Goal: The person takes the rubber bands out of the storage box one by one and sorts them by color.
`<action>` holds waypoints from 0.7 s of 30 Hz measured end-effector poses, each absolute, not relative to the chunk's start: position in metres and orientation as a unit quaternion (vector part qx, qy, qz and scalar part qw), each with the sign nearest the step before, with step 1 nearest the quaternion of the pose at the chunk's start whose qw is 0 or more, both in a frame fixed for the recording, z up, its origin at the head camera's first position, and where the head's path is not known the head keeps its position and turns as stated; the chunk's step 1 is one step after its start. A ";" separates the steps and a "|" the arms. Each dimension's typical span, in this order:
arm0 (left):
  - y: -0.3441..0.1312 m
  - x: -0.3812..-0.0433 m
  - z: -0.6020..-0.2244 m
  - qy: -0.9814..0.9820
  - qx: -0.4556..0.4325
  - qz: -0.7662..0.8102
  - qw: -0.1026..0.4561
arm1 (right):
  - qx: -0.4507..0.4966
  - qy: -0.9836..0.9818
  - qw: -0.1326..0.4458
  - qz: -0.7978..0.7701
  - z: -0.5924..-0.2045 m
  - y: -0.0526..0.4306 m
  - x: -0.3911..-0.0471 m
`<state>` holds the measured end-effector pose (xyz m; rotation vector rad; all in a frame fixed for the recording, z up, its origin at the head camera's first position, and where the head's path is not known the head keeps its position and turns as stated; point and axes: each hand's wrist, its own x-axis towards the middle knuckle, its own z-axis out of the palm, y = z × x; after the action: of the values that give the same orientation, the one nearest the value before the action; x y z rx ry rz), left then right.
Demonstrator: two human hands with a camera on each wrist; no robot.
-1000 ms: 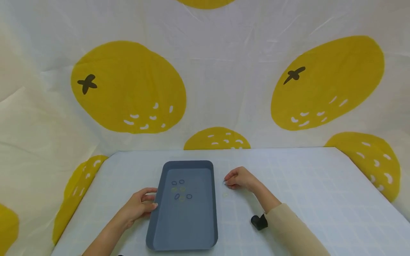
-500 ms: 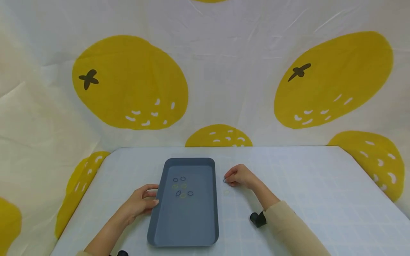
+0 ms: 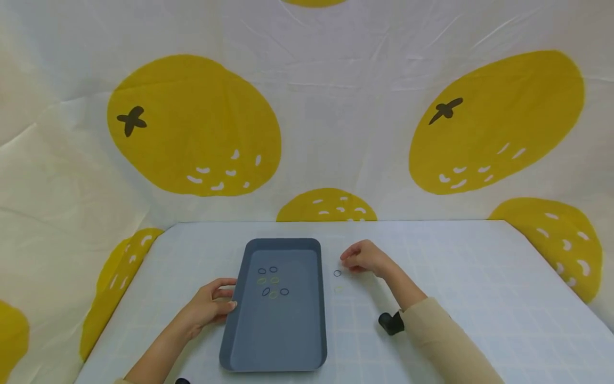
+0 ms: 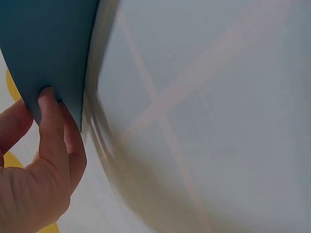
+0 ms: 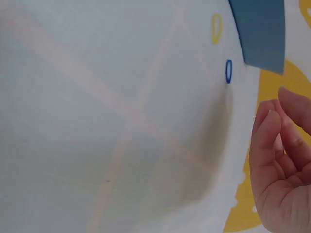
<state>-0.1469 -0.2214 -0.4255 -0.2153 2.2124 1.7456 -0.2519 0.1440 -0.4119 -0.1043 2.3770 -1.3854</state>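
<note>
A grey-blue rectangular tray (image 3: 273, 338) lies on the table, several small blue and yellow rubber bands grouped in its far half. My left hand (image 3: 207, 306) holds the tray's left side, thumb at the rim; the left wrist view shows its fingers against the tray wall (image 4: 58, 58). Just beyond the tray's right edge, one blue rubber band (image 3: 337, 276) lies on the cloth, with a pale yellow rubber band (image 3: 339, 289) nearer. My right hand (image 3: 366, 257) hovers up and right of the blue one, fingers loosely bent, thumb apart, nothing between them.
A white checked cloth (image 3: 460, 288) covers the table. Behind it hangs a pale curtain (image 3: 336, 122) printed with large yellow fruit. A black wrist device (image 3: 391, 323) sits under the right sleeve (image 3: 446, 336).
My right hand has let go of the blue rubber band, leaving it on the cloth, and moved slightly up and right. The left hand stays on the tray.
</note>
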 end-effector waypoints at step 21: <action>-0.221 -0.146 -0.424 0.776 -0.073 0.607 0.154 | -0.074 0.850 0.199 -0.482 -0.380 0.134 -0.257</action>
<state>-0.1458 -0.2205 -0.4240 -0.2084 2.2249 1.7397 -0.2574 0.1337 -0.3803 -0.2057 2.3784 -1.3469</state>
